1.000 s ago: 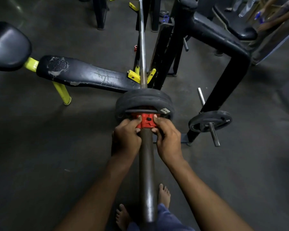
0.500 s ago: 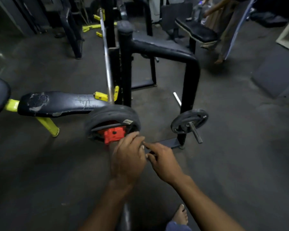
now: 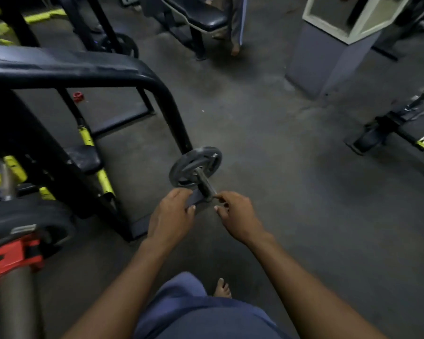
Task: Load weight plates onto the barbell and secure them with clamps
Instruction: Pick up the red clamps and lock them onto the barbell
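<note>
Two plates sat on the barbell sleeve at the lower left edge of the view, with a red clamp fitted on the sleeve just outside them, touching the outer plate. Bar end ran out of frame at bottom left. One small plate hung on a storage peg at the foot of the black rack, centre of view. Left hand and right hand hovered near the tip of that peg, one on each side. Both hands held nothing; fingers loosely curled, thumb and forefinger tips apart. Whether the right forefinger touched the peg tip could not be told. A second red clamp lay on the floor behind the rack, well apart from the hands. One bare foot stood on the floor below the right hand. Yellow frame parts showed at the left, beside the rack. A padded bench stood at the top, and a grey pillar at upper right.
</note>
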